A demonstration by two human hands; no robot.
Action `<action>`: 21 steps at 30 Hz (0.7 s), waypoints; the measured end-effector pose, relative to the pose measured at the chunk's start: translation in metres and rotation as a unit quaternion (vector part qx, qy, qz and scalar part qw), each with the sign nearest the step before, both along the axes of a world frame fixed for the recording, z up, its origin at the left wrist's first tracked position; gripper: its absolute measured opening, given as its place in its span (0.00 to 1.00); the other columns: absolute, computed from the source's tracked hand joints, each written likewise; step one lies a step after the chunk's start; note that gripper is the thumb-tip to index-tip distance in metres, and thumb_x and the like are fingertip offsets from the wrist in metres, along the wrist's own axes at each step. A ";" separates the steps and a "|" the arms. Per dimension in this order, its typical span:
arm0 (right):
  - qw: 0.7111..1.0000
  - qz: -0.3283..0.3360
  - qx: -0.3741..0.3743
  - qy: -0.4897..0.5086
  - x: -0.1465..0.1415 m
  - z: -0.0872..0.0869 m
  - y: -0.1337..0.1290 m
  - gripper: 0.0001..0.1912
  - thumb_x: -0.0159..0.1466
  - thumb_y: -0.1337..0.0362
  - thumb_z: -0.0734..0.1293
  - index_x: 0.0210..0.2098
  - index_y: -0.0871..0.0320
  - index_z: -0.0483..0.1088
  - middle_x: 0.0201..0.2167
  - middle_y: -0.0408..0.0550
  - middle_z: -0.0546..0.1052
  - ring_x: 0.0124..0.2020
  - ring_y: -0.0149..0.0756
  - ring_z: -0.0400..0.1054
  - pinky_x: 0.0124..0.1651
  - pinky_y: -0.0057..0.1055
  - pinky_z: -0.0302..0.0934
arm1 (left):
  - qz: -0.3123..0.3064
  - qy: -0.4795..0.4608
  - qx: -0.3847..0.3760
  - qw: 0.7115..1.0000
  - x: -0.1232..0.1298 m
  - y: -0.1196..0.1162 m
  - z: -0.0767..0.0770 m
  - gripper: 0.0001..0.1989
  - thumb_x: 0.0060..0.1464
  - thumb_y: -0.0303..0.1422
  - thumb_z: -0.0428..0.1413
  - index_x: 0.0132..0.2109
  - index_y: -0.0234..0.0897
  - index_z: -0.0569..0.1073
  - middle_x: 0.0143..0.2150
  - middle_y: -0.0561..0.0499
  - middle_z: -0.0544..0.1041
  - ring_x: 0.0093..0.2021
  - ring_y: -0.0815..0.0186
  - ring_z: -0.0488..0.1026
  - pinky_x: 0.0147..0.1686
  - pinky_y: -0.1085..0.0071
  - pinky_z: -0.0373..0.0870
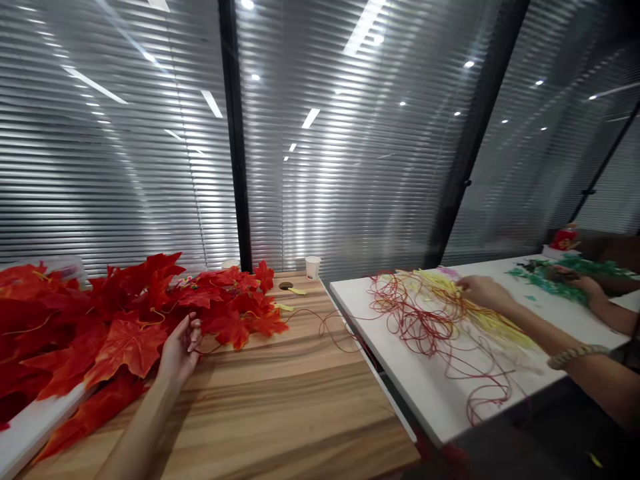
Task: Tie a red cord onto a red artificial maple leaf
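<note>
Palm-up, left hand [181, 348] curled at red leaves [125, 313] (right [483, 292] on yellow cords [480, 313]).

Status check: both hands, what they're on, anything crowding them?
Left hand open, fingertips on red leaf garland, wooden table. Right hand on red and yellow cords, white table; grip unclear. Another person's hand beyond, at green pieces.

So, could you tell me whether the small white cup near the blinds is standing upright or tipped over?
Upright. The white paper cup stands on its base at the far edge of the wooden table, mouth upward. Whether it holds anything cannot be told.
</note>
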State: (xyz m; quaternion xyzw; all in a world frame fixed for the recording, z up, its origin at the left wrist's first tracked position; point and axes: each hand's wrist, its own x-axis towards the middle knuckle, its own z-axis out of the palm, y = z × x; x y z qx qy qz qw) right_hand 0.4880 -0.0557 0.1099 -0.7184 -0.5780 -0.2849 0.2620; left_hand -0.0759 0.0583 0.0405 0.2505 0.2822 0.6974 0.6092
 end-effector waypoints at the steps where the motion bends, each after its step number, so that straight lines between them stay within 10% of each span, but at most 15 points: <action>1: 0.999 0.024 -0.043 -0.005 -0.008 -0.003 0.008 0.10 0.59 0.71 0.60 0.26 0.65 0.72 0.24 0.54 0.73 0.26 0.32 0.68 0.29 0.26 0.59 | -0.005 0.012 0.000 1.000 0.002 -0.001 0.000 0.11 0.56 0.24 0.42 0.32 0.32 0.68 0.20 0.57 0.65 0.11 0.81 0.53 0.06 0.86 0.49; 10: 0.935 0.270 -0.214 -0.080 -0.192 -0.027 0.038 0.17 0.60 0.67 0.59 0.49 0.60 0.65 0.45 0.52 0.70 0.47 0.42 0.63 0.46 0.33 0.57 | -0.030 0.086 0.015 0.996 0.007 -0.002 -0.004 0.05 0.51 0.27 0.50 0.35 0.33 0.70 0.24 0.56 0.68 0.15 0.79 0.59 0.08 0.84 0.52; 16: 0.902 0.202 -0.371 -0.091 -0.204 -0.045 0.056 0.12 0.57 0.58 0.64 0.34 0.60 0.72 0.33 0.53 0.74 0.36 0.44 0.69 0.33 0.30 0.59 | -0.080 0.108 0.051 0.990 0.002 -0.008 0.003 0.06 0.45 0.31 0.57 0.27 0.33 0.68 0.25 0.56 0.68 0.19 0.78 0.61 0.12 0.83 0.56; 21: 0.889 0.208 -0.392 -0.114 -0.204 -0.059 0.050 0.11 0.59 0.58 0.62 0.33 0.58 0.72 0.30 0.51 0.75 0.34 0.41 0.70 0.30 0.26 0.57 | -0.261 0.220 0.072 0.937 0.000 -0.018 0.005 0.09 0.43 0.34 0.59 0.24 0.32 0.69 0.30 0.51 0.70 0.27 0.73 0.65 0.20 0.80 0.61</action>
